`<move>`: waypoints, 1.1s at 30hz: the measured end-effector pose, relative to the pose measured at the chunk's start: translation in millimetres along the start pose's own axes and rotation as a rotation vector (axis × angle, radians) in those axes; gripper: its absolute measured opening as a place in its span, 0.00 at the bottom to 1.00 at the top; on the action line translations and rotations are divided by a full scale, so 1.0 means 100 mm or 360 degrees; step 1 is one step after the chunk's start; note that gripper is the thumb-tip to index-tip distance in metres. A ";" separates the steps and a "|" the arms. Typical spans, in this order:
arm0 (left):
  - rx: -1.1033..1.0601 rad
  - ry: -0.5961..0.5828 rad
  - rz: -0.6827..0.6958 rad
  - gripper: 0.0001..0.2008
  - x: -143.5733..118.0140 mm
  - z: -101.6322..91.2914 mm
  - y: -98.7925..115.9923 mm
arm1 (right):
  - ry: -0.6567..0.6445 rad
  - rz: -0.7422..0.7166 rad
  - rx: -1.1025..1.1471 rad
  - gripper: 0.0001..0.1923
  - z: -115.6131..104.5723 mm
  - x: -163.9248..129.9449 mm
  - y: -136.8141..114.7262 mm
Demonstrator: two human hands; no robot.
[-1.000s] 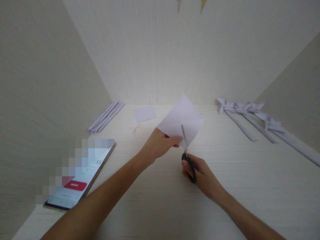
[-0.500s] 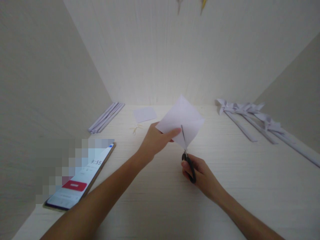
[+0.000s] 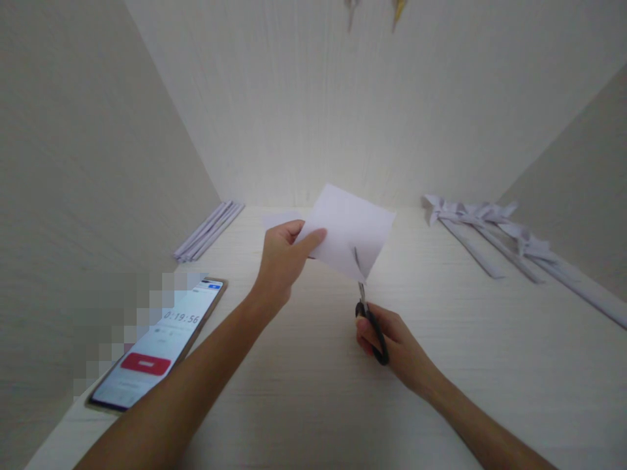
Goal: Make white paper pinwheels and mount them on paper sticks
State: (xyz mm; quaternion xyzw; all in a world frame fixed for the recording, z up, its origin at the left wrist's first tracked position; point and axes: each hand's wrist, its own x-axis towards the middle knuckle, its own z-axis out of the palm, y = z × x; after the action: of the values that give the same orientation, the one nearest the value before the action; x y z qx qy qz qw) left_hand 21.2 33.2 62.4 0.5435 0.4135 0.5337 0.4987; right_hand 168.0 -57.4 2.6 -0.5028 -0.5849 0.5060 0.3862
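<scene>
A white square of paper (image 3: 350,225) is pinched at its left corner by my left hand (image 3: 281,258), thumb on top. The paper is held up, tilted above the table. My right hand (image 3: 396,343) grips black-handled scissors (image 3: 378,336) below it. The scissor blades reach the paper's lower corner, and a dark slanting line, a blade or a cut, runs inward from there. Behind my left hand lies another paper piece (image 3: 281,219), mostly covered.
On the left lie a bundle of rolled paper sticks (image 3: 210,232) and a phone (image 3: 147,352) showing a timer. Several paper pinwheels on sticks (image 3: 475,212) lie at the right. Two pin-like objects (image 3: 398,13) are at the top on the back wall.
My left hand has shifted left and turned the paper, so a different edge faces up. It now covers the small yellowish bits on the table. The scissors have barely moved.
</scene>
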 end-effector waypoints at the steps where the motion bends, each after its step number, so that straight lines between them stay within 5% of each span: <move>1: -0.0010 -0.0009 -0.0025 0.07 0.00 0.00 0.00 | 0.0006 0.0002 0.0018 0.20 0.00 0.00 0.00; 11: 0.0004 -0.0321 -0.0333 0.07 -0.12 0.13 0.03 | 0.0152 0.0031 0.0438 0.19 -0.04 0.04 0.11; 25: 0.0339 -0.1000 -0.0204 0.10 -0.15 0.12 0.00 | 0.0190 0.0024 0.0551 0.20 -0.04 0.04 0.12; 28: 0.0420 -0.0953 -0.0157 0.10 -0.15 0.11 -0.01 | 0.0188 0.0028 0.0524 0.20 -0.04 0.04 0.10; 33: 0.0419 -0.0489 -0.0109 0.11 -0.10 0.09 0.00 | 0.0159 0.0058 0.0441 0.20 -0.03 0.02 0.08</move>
State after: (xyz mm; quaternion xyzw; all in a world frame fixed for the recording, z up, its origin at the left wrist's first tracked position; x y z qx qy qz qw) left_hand 29.2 22.7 61.3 0.6647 0.4170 0.3686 0.4985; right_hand 172.4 -55.1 -4.8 -0.4796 -0.4802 0.5632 0.4713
